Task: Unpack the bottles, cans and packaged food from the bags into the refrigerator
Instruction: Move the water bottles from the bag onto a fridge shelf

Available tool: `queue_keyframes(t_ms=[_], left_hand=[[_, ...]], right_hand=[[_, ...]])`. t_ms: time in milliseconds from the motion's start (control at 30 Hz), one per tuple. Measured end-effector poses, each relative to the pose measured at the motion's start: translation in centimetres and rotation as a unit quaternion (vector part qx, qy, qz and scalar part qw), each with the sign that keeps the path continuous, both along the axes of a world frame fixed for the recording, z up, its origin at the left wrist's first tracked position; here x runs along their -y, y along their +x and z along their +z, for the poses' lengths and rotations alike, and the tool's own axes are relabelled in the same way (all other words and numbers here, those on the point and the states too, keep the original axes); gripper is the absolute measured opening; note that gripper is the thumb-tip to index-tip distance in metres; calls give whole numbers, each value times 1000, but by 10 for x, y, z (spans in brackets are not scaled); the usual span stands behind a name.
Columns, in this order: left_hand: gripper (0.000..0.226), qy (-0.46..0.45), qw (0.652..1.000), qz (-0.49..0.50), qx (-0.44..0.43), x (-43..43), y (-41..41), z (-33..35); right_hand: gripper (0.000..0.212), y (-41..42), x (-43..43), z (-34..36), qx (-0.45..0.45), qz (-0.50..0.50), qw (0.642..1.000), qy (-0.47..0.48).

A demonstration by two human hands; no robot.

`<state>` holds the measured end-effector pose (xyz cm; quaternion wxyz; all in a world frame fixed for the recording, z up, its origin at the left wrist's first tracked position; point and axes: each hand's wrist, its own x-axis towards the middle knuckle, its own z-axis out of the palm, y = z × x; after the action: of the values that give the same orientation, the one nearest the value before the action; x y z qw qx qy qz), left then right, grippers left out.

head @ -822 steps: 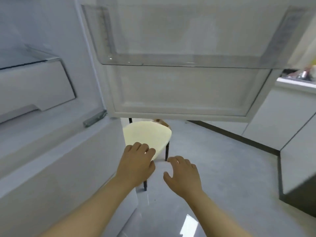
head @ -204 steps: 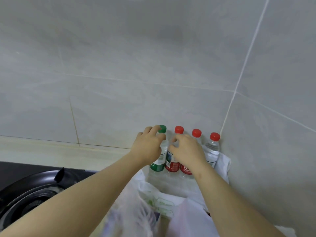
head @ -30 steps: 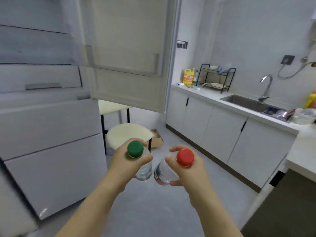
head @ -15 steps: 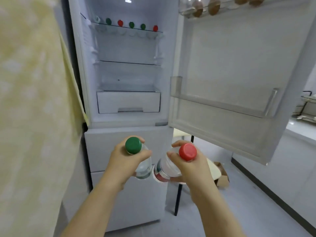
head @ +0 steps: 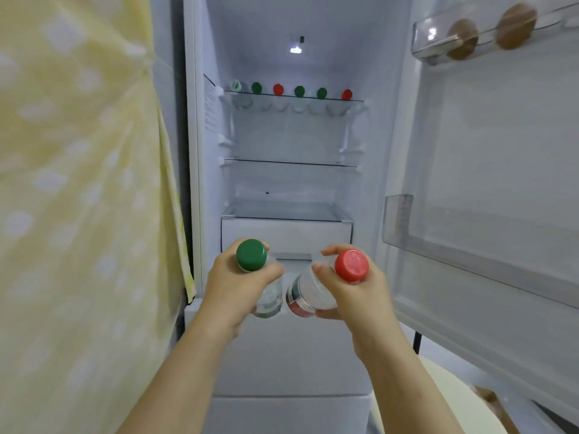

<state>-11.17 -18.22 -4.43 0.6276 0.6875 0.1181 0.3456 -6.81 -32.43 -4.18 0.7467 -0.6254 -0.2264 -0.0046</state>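
Head view, nearest to farthest. Two bare forearms rise from the lower edge. The left hand (head: 241,288) is wrapped around the shoulder of a clear green-capped bottle (head: 252,255), its cap toward the camera and its body mostly hidden behind the fingers. The right hand (head: 355,297) grasps a clear red-capped bottle (head: 351,265) in the same way, with the thumb beneath and the fingers over the neck; a red label band shows at its lower part. The two bottles are held side by side in front of the open refrigerator (head: 200,170), just apart or barely touching, level with the white drawer (head: 286,234) at the bottom of the upper compartment. A pale yellow cloth (head: 78,189) with white spots fills the left side, close to the camera. At lower right, the rim of a cream stool (head: 454,399) and a corner of a cardboard box (head: 488,399) appear beneath the open door (head: 501,158). The door carries a clear door bin (head: 470,249) at mid height and, near its top, a clear tray (head: 419,42) holding brown eggs (head: 462,39). Below the hands are white closed lower fronts (head: 291,361) of the refrigerator. Deeper inside, above the drawer, lies a glass middle shelf (head: 291,163). On the top shelf (head: 354,100) stands a row of bottles (head: 299,91), six in a line, with green, red and one pale cap. An interior lamp (head: 296,50) glows on the back wall above them.
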Motion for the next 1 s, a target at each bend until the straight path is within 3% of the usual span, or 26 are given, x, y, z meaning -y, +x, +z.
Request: queue_keyframes(t_ms=[367, 1000], left_hand=[[24, -3, 996, 47, 73, -25, 132, 48], [24, 78, 954, 71, 280, -134, 233, 159]], right_hand=[[17, 141, -35, 42, 84, 28, 995, 51], [26, 256, -152, 136, 249, -31, 946, 206]])
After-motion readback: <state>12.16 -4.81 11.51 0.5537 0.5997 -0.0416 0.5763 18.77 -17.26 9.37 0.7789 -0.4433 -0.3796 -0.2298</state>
